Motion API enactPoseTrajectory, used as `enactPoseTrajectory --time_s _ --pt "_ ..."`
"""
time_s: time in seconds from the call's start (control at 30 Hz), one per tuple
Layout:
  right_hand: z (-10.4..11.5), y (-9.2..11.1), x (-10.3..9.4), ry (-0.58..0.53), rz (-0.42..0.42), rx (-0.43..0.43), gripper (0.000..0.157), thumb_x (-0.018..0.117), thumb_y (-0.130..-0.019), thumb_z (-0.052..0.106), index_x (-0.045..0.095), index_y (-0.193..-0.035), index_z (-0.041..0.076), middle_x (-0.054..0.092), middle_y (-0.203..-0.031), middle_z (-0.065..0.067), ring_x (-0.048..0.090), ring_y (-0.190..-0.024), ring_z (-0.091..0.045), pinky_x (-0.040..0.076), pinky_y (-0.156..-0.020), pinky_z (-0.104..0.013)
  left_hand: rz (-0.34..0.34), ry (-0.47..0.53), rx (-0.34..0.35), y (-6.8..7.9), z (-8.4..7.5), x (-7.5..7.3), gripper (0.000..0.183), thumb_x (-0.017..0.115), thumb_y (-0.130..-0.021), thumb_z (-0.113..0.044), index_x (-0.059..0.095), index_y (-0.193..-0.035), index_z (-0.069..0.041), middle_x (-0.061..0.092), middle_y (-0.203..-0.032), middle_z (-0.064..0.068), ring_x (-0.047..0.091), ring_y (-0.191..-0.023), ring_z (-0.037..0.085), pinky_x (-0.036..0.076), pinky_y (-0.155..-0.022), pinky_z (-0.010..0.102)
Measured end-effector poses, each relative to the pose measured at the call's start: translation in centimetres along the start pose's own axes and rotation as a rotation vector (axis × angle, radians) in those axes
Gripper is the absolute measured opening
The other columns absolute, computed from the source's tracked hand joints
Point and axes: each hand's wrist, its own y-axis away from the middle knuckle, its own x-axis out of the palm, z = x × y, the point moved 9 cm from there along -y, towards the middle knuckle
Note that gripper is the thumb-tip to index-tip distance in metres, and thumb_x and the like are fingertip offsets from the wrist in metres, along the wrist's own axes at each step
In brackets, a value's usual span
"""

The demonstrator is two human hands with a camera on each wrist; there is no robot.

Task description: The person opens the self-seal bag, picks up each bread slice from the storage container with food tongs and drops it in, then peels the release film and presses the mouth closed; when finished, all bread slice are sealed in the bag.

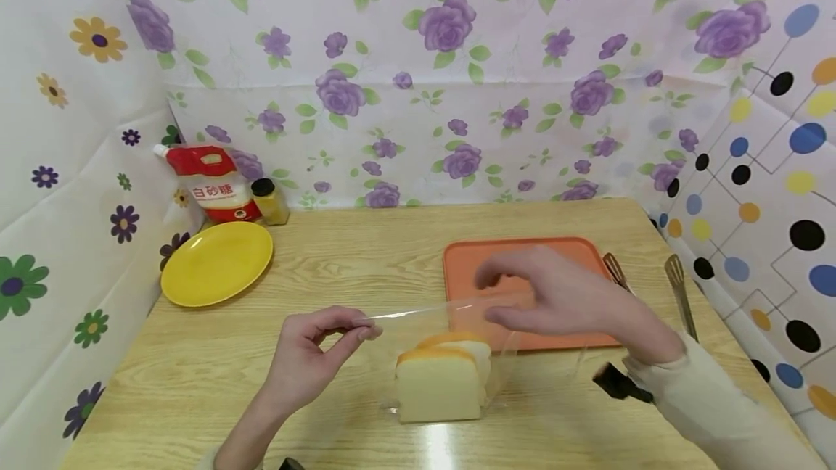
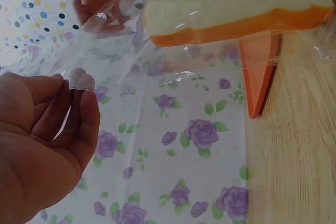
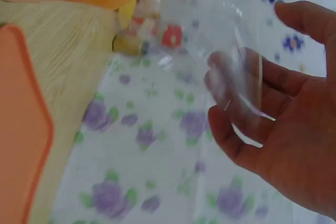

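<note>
Slices of bread (image 1: 439,386) with orange-brown crust stand upright inside a clear plastic bag (image 1: 509,365) on the wooden table. Between thumb and fingertips, my left hand (image 1: 320,354) pinches one corner of the bag's upper edge. My right hand (image 1: 555,292) is at the other end of that edge, over the orange tray (image 1: 457,267). In the right wrist view its thumb stands well apart from the curved fingers (image 3: 223,124), and the film lies against or in front of these fingers. The left wrist view shows the bread (image 2: 236,14) through the film.
At the back left are a yellow plate (image 1: 218,263), a red and white sugar bag (image 1: 212,183) and a small black-capped jar (image 1: 270,201). Two slotted utensils lie right of the tray, one a slotted turner (image 1: 681,296). Patterned cloth walls (image 1: 405,129) surround the table.
</note>
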Motion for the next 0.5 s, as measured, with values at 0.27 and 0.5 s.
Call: enactPoseTrajectory --time_s 0.27,0.5 --pt "5.2 -8.1 5.4 0.180 0.296 -0.048 0.019 0.072 -0.093 0.030 0.071 -0.105 0.015 0.069 -0.097 0.007 0.064 -0.088 -0.007 0.052 -0.077 -0.025 0.001 -0.012 0.078 0.3 -0.5 0.0 0.030 0.067 -0.081 0.024 0.072 -0.096 0.000 0.074 -0.088 0.011 0.072 -0.082 0.016 0.059 -0.070 0.028" --pt "6.5 -10.3 7.6 0.271 0.283 -0.022 0.027 0.073 -0.092 0.028 0.062 -0.068 0.021 0.043 -0.054 0.015 0.039 -0.047 -0.001 0.029 -0.044 -0.018 -0.035 -0.075 0.139 0.5 -1.3 -0.1 0.034 0.069 -0.079 0.024 0.073 -0.095 -0.006 0.073 -0.084 0.007 0.069 -0.074 0.018 0.057 -0.068 0.024"
